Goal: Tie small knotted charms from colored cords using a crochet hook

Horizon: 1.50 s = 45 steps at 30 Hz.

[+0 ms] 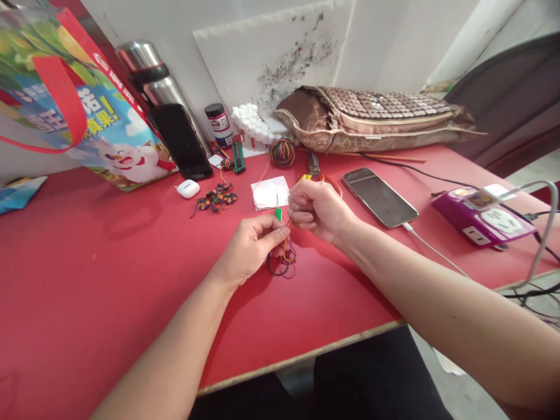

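My left hand (256, 245) pinches a multicoloured cord (286, 256) between thumb and forefinger, just above the red table. Loops of the cord, dark, orange and purple, dangle below the fingertips. Close by on the right, my right hand (321, 210) is closed, with a thin strand running from it toward the left fingers. Between the hands shows a green-handled tool (278, 214) with a thin metal shaft; its lower end is hidden by my left hand. Behind them lies a white paper pad (270, 193). Pliers (313, 166) with yellow and red-orange handles are partly covered by my right hand.
A ball of cord (282, 152), knotted cord pieces (216, 198), a green box cutter (238, 157) and a white earbud case (188, 188) lie behind. Rightward are a charging phone (380, 196) and a purple power strip (485, 216). A dark phone (181, 140) leans by a gift bag (126, 140).
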Each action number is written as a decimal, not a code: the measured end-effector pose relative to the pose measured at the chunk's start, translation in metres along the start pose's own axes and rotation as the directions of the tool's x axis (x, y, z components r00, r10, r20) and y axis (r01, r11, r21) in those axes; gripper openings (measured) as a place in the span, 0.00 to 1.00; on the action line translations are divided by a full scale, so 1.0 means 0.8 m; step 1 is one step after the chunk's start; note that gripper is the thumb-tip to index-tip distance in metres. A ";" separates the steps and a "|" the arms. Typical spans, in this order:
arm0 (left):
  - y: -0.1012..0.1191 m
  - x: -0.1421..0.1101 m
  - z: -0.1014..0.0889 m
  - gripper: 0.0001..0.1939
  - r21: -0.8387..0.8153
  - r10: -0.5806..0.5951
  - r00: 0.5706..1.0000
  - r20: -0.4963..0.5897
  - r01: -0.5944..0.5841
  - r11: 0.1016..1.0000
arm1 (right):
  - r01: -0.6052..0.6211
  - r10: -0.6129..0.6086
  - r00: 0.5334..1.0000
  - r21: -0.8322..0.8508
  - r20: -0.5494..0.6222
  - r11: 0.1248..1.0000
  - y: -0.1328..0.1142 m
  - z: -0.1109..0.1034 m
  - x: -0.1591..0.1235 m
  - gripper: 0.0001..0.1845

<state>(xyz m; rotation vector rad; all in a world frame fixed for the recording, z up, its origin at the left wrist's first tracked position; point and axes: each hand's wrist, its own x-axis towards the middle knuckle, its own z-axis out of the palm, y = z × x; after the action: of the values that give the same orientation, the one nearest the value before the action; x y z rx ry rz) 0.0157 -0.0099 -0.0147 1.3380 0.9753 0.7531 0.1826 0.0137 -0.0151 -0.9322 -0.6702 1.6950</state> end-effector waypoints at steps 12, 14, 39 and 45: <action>-0.006 0.009 -0.018 0.14 -0.284 -0.106 0.978 -0.179 0.052 0.958 | 0.052 -0.072 0.968 0.086 0.242 0.995 -0.007 -0.014 0.005 0.08; -0.006 0.011 -0.020 0.14 -0.306 -0.127 0.972 -0.196 0.063 0.950 | 0.091 -0.109 0.971 0.093 0.213 0.992 -0.009 -0.013 0.004 0.07; 0.008 -0.013 -0.010 0.05 0.014 0.333 0.933 -0.138 -0.334 0.942 | 0.006 0.021 0.956 -0.090 0.294 0.996 0.024 -0.006 0.010 0.10; -0.005 -0.002 -0.020 0.05 -0.015 0.287 0.919 -0.270 -0.302 0.953 | 0.315 -0.249 0.930 -0.238 0.271 0.919 0.012 -0.004 0.001 0.22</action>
<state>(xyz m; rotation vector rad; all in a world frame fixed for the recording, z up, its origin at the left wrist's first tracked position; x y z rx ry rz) 0.0000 -0.0049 -0.0178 1.3736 0.9624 1.2071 0.1803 0.0118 -0.0249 -0.7827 -1.1718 1.4838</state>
